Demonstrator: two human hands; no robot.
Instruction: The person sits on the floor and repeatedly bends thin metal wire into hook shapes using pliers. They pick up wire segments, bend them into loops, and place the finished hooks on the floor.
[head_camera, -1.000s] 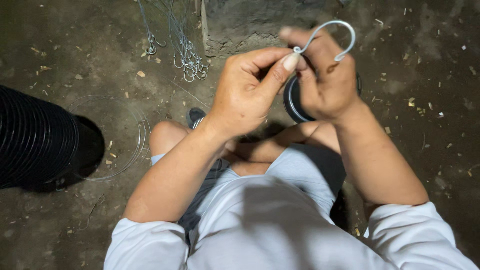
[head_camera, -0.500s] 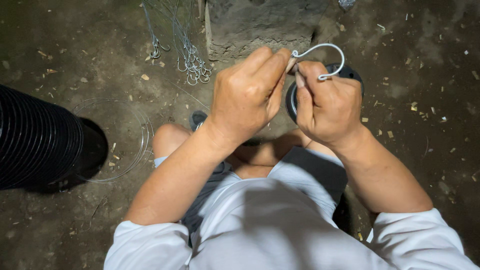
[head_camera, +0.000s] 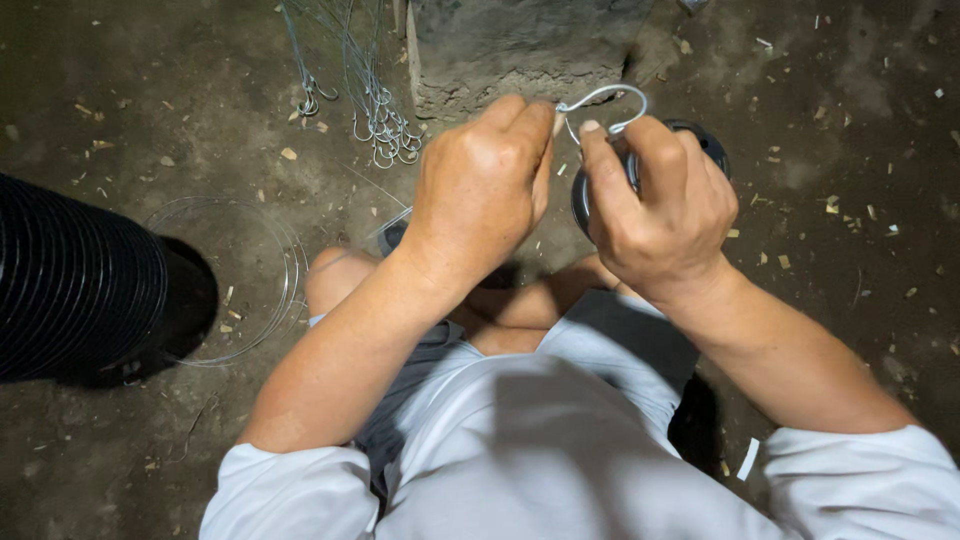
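I see my two hands, my left hand (head_camera: 485, 190) and my right hand (head_camera: 665, 215), one bent silver wire hook (head_camera: 605, 103), one black ribbed plastic pipe (head_camera: 75, 280), one thin wire ring (head_camera: 245, 280) and one grey stone block (head_camera: 520, 50).

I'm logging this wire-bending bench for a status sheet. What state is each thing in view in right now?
wire hook: bent into a curve, pinched at both ends between the two hands.
left hand: closed, fingertips gripping the hook's left end.
right hand: closed, thumb and fingers gripping the hook's right end.
bundle of finished wire hooks: lying loose on the floor.
coil of wire: lying flat on the floor.
black ribbed cylinder: lying on its side.
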